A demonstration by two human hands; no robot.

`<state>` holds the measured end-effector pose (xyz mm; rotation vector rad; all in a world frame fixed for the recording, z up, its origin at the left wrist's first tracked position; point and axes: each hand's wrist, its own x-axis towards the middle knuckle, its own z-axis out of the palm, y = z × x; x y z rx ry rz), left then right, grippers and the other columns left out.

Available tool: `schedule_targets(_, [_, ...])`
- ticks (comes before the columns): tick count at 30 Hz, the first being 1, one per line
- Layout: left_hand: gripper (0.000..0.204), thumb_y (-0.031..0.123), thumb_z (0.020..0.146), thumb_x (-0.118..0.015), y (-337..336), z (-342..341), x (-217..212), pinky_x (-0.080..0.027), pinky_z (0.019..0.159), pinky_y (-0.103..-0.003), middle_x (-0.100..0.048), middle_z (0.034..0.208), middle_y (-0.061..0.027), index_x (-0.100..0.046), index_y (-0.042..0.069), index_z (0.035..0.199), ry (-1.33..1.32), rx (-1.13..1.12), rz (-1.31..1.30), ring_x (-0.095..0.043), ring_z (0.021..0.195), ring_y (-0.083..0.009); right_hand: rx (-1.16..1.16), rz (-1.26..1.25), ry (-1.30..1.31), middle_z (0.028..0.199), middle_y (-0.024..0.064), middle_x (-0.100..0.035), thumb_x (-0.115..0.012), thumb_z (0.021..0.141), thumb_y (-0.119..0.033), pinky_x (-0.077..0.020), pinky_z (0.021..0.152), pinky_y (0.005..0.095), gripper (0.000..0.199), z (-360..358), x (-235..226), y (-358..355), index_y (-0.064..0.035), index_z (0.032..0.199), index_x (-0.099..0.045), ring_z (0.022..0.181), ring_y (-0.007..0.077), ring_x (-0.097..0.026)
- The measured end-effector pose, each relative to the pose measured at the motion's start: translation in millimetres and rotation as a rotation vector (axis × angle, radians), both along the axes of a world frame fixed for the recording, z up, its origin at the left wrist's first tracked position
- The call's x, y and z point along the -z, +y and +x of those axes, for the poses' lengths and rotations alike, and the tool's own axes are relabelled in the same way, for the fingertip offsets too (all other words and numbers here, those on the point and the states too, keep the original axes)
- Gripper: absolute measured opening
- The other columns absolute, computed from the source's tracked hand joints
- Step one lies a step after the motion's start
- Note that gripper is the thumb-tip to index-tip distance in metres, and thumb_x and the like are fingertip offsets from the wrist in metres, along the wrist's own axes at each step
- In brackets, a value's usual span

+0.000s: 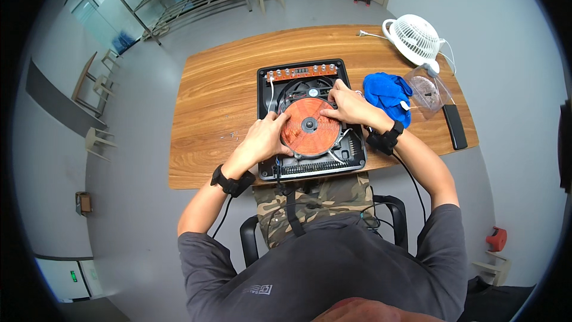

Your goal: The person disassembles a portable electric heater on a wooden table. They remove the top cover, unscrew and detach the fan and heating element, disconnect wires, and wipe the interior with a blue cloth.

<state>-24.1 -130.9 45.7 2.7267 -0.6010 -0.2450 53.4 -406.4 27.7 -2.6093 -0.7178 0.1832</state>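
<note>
In front of me on the wooden table lies an opened induction cooker, its black housing facing up. A round copper induction coil with a dark centre hub sits inside it. My left hand grips the coil's left edge, thumb at the lower rim and fingers at the upper left. My right hand is at the upper right edge, thumb on the coil and fingers curled beside it. Behind the coil are a dark fan and an orange circuit board. White wires run along the inside.
To the right lie a blue cloth, a clear plastic box with small parts and a black flat object. A white fan-like appliance stands at the table's far right. Small bits lie left of the housing.
</note>
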Motion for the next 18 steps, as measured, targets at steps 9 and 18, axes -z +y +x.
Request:
schedule_targets(9, [0.096,0.021,0.055,-0.097,2.9,13.2,-3.5,-0.055,0.088,-0.041,-0.056,0.124,-0.0173,-0.053,0.005,0.139,-0.187,-0.021,-0.280,-0.064,0.097,-0.0323,0.047,0.080,-0.057,0.116,0.0252,-0.054,-0.080,0.084,-0.043,-0.0523,0.089,0.0466,0.056,25.3,-25.9,-6.8,0.0062,0.105,-0.066,0.101,0.0421,-0.063])
schedule_targets(18, [0.091,0.031,0.057,-0.095,-2.1,72.3,-2.7,-0.052,0.096,-0.044,-0.062,0.126,-0.0167,-0.059,0.003,0.136,-0.227,0.027,-0.157,-0.063,0.113,-0.0349,0.091,0.005,-0.045,0.117,0.0297,-0.055,-0.078,0.084,-0.047,-0.0510,0.094,0.0475,0.058,78.9,-7.4,-14.2,0.0067,0.104,-0.068,0.106,0.0438,-0.062])
